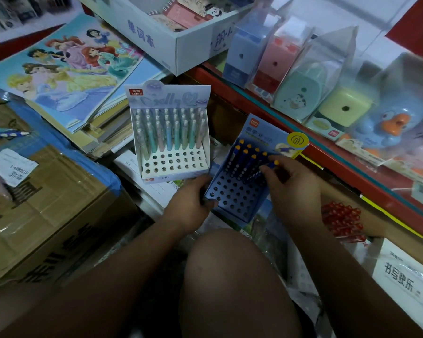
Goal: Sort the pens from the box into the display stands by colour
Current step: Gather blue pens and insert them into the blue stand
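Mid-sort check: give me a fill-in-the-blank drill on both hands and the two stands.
The left hand grips a corner of the blue stand, whose pens have ____ tops.
The right hand pinches a pen with a ____ body.
The white stand has its ____ rows of holes empty.
The red pens lie to the ____ of the blue stand.
Missing: yellow; blue; front; right.
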`<state>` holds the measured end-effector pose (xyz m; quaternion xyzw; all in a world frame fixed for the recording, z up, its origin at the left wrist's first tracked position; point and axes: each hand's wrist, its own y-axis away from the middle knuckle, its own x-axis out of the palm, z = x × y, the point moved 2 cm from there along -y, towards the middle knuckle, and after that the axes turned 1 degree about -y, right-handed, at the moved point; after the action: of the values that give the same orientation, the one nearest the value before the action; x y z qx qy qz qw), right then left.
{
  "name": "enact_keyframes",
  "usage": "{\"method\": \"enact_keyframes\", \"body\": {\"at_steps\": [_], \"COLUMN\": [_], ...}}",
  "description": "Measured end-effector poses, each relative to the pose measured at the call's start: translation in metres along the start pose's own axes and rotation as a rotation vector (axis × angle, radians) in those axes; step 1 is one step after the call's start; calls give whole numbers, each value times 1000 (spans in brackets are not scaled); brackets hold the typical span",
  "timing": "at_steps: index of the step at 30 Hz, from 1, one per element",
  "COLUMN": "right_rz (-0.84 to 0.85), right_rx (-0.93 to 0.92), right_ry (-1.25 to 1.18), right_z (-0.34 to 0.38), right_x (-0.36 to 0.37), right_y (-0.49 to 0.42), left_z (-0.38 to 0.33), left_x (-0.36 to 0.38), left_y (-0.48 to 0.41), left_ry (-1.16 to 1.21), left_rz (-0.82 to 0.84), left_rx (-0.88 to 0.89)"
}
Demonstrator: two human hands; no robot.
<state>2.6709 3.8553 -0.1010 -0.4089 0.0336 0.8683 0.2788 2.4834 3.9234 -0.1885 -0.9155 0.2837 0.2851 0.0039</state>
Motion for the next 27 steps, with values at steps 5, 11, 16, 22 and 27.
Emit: {"method": "enact_keyframes", "body": {"at_steps": [5, 11, 16, 22, 27], "right_rz": [-18, -28, -53, -6, 32], "right_rx": [120, 106, 152, 233, 147], "right_ry": [-91, -88, -85, 8, 217], "right_z": [-5, -4, -9, -12, -3], "right_x": [10, 13, 20, 28, 30], "right_y": [-4, -7, -9, -12, -10], "left_z": [3, 6, 9, 13, 11], "left_x": [1, 1, 3, 3, 3], "left_y": [-1, -2, -3, -4, -4], "left_ry": [55, 67, 70, 72, 44], "left_rz": [-19, -19, -22, -19, -18], "left_rx": [-51, -59, -58, -66, -49]}}
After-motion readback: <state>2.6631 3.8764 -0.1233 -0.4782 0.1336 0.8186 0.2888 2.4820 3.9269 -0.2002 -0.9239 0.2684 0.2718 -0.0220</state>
